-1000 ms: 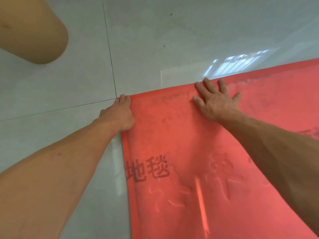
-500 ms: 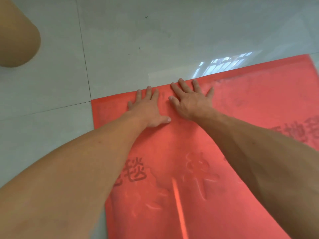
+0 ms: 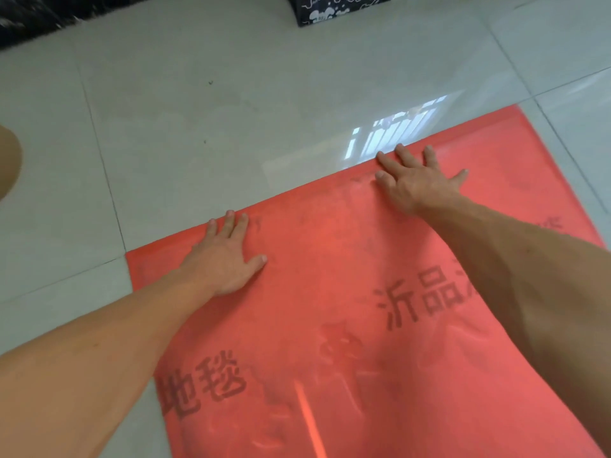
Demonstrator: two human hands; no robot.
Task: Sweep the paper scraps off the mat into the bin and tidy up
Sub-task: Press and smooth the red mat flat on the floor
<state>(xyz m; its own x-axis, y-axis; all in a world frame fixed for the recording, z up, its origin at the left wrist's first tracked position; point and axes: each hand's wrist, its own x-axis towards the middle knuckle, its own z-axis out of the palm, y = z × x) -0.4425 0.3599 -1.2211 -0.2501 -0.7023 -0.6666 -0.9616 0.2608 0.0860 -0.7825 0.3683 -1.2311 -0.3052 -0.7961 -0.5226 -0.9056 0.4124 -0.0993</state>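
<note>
Pale floor tiles (image 3: 198, 133) lie beyond my fingers. My left hand (image 3: 224, 259) and right hand (image 3: 416, 186), just moved apart, press flat with spread fingers along the red mat (image 3: 330, 309)'s far edge; seemingly no scraps remain.

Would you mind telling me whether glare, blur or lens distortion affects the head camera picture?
Head view: a bright window reflection glares on the glossy tiled floor just beyond the red mat; wide-angle distortion bows the tile joints; the dark patterned box at the top edge looks soft, while the left hand and right hand are fairly sharp.
</note>
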